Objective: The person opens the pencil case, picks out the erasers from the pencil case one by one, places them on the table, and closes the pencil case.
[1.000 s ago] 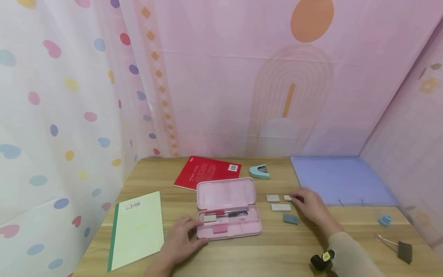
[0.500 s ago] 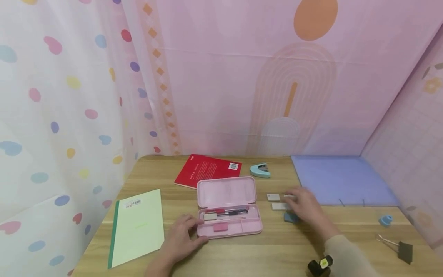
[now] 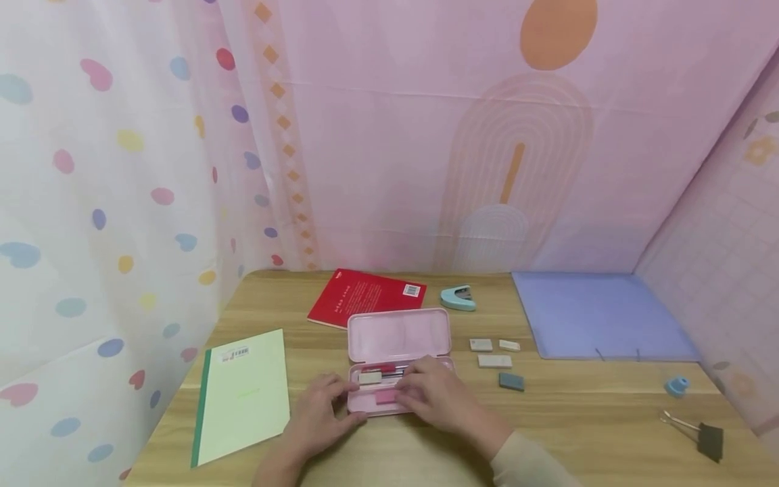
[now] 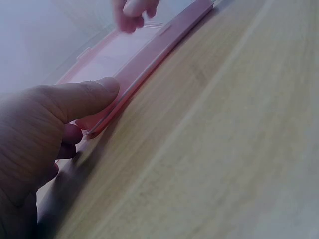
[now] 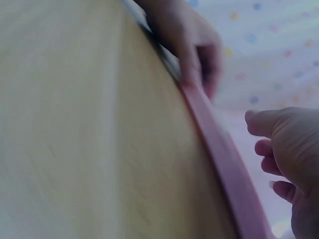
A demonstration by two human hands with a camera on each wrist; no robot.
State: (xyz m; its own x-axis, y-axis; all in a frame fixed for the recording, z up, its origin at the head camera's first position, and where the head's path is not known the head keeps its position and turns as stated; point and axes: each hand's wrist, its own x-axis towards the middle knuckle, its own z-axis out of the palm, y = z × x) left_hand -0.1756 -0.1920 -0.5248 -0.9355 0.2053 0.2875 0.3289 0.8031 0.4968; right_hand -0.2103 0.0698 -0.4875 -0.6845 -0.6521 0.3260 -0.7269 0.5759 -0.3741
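An open pink pencil case (image 3: 398, 336) stands mid-table with its lid tipped back. Inside are a red pen (image 3: 379, 368), a whitish eraser (image 3: 370, 379) and a pink eraser (image 3: 386, 396). My left hand (image 3: 319, 416) holds the case's left end, its thumb on the front wall (image 4: 142, 74) in the left wrist view. Over the right half of the case is my right hand (image 3: 441, 396), fingertips close by the pink eraser and hiding part of the pens. In the right wrist view nothing shows between its loosely bent fingers (image 5: 269, 164).
Right of the case lie several erasers: a small white one (image 3: 509, 345), two pale ones (image 3: 495, 361) and a blue-grey one (image 3: 511, 381). Around them are a stapler (image 3: 458, 297), red book (image 3: 365, 296), green notebook (image 3: 243, 399), blue folder (image 3: 602, 314), blue cap-like piece (image 3: 677, 386) and black binder clip (image 3: 709, 441).
My right hand has left the small white eraser, which now lies slightly turned on the table, and moved left over the pencil case. My left hand stays on the case.
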